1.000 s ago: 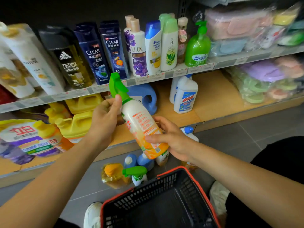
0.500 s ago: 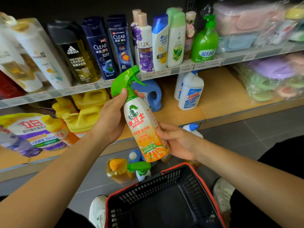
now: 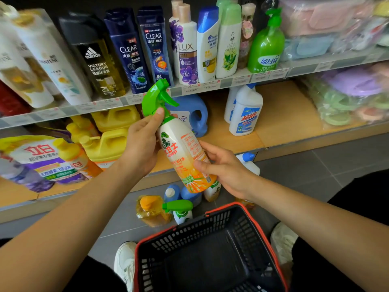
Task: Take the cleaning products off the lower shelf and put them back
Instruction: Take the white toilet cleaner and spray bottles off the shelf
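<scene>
Head view: the left hand (image 3: 140,145) is gripping the spray bottle (image 3: 183,153) by its neck. The right hand (image 3: 227,171) is curling its fingers round the base, probably steadying it for shelving.

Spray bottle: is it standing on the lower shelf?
No, the spray bottle is held tilted in the air, off the lower shelf, with the left hand at its neck and the right hand on its lower body.

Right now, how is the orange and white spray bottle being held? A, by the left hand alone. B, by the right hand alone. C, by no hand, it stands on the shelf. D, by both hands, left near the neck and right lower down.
D: the left hand grips the spray bottle near its neck, and the right hand holds its orange lower part.
</scene>
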Demonstrator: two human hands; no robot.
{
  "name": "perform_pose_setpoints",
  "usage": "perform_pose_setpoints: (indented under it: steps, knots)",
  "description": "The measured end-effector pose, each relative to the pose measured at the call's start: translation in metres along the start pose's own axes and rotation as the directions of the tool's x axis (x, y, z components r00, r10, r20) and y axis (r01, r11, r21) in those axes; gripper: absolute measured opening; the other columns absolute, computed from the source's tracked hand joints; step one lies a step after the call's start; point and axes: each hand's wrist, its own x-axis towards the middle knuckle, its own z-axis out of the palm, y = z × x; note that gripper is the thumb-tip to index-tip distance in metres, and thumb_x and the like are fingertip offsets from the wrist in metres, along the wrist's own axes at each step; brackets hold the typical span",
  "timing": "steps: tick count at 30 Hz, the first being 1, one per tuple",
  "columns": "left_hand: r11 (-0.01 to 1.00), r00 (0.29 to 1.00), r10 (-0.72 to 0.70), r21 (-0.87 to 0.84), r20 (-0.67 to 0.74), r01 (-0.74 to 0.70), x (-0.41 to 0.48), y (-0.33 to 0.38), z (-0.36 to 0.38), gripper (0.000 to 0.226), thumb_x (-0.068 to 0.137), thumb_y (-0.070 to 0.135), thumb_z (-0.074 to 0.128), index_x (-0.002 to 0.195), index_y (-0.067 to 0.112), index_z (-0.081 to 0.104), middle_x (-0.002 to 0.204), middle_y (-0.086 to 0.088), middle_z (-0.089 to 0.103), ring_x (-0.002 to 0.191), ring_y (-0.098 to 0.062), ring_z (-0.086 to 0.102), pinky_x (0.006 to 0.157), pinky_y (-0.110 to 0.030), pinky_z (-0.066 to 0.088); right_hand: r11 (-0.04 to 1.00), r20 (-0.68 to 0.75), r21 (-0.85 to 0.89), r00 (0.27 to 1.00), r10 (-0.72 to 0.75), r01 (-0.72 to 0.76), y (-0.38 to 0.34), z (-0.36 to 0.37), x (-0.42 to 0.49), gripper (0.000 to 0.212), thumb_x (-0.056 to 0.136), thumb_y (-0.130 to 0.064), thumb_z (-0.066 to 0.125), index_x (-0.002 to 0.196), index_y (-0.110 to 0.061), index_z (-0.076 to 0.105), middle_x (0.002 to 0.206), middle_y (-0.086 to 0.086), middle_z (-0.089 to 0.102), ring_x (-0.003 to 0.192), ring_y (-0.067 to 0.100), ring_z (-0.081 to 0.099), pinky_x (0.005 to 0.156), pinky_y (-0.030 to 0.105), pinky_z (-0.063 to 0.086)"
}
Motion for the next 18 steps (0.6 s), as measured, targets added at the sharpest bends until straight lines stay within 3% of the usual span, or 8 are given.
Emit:
perform_pose_setpoints:
  steps: [3,5,7,9,12,15,16,18]
  knots:
    - [1.000,0.993,-0.012,-0.010,-0.114,0.011,0.001,0.001,-0.001,0.033,0.096,0.038,0.065,0.082,0.009,0.072,0.088,-0.010,0.073,0.076,-0.021,0.070,0.074,-0.037,0.059,1.000,-0.005,0.028,1.000,0.000,0.000,-0.003,0.003,0.001,0.070,0.081,-0.021,0.074,0.144,-0.019,0.046,0.126,0.008,0.069,0.116,0.023,0.066,0.092,0.035,0.056]
    - [1.000,0.987,-0.002,-0.006,-0.158,0.001,0.000,0.000,0.000,0.033,0.096,0.039,0.065,0.083,0.009,0.065,0.083,-0.011,0.067,0.071,-0.021,0.066,0.071,-0.037,0.055,0.994,-0.041,-0.107,0.998,-0.038,0.034,-0.004,0.007,0.001,0.067,0.078,-0.016,0.081,0.136,-0.025,0.050,0.123,0.004,0.069,0.110,0.017,0.069,0.083,0.028,0.057]
    - [1.000,0.984,0.000,-0.014,-0.176,-0.003,-0.004,-0.001,0.003,0.032,0.096,0.040,0.065,0.083,0.010,0.067,0.083,-0.010,0.070,0.075,-0.023,0.067,0.079,-0.044,0.056,0.959,-0.099,-0.277,0.992,-0.083,0.053,-0.002,0.010,0.001,0.073,0.073,-0.013,0.088,0.134,-0.028,0.051,0.123,0.002,0.065,0.105,0.011,0.068,0.081,0.025,0.057]
    - [0.999,0.988,-0.030,-0.036,-0.153,0.025,-0.008,0.000,0.005,0.031,0.096,0.041,0.064,0.087,0.013,0.071,0.092,-0.011,0.074,0.088,-0.029,0.070,0.092,-0.051,0.055,0.954,-0.144,-0.297,0.985,-0.093,0.046,0.000,0.011,0.000,0.077,0.070,-0.013,0.090,0.135,-0.027,0.051,0.123,0.003,0.064,0.105,0.011,0.068,0.083,0.027,0.058]
    - [0.992,0.992,-0.095,-0.097,-0.083,0.087,-0.008,0.004,0.006,0.036,0.098,0.046,0.058,0.108,0.015,0.072,0.114,-0.014,0.074,0.112,-0.033,0.069,0.104,-0.056,0.051,0.991,-0.109,-0.135,0.993,-0.035,0.020,-0.003,0.009,-0.002,0.069,0.074,-0.008,0.085,0.134,-0.027,0.054,0.125,0.009,0.065,0.111,0.019,0.067,0.088,0.032,0.057]
    - [0.965,0.985,-0.170,-0.200,0.023,0.171,-0.005,0.009,0.007,0.058,0.096,0.049,0.054,0.138,0.009,0.057,0.118,-0.009,0.072,0.117,-0.025,0.064,0.112,-0.050,0.044,0.995,0.014,0.083,0.998,0.057,-0.058,-0.007,0.007,-0.004,0.059,0.081,-0.003,0.075,0.134,-0.020,0.057,0.131,0.017,0.064,0.119,0.031,0.063,0.101,0.047,0.052]
    - [0.955,0.981,-0.185,-0.224,0.063,0.194,-0.005,0.012,0.008,0.057,0.096,0.048,0.053,0.139,0.011,0.055,0.114,-0.004,0.072,0.114,-0.021,0.063,0.112,-0.047,0.044,0.988,0.066,0.130,0.995,0.081,-0.089,-0.007,0.007,-0.005,0.055,0.084,-0.003,0.072,0.135,-0.017,0.057,0.132,0.018,0.063,0.119,0.032,0.062,0.102,0.049,0.049]
    - [0.946,0.972,-0.189,-0.240,0.138,0.218,-0.004,0.016,0.006,0.035,0.099,0.041,0.051,0.122,0.016,0.061,0.105,0.002,0.074,0.107,-0.018,0.066,0.103,-0.042,0.050,0.972,0.150,0.186,0.982,0.114,-0.141,-0.006,0.006,-0.005,0.055,0.087,-0.005,0.065,0.139,-0.014,0.053,0.135,0.019,0.060,0.119,0.034,0.060,0.105,0.051,0.045]
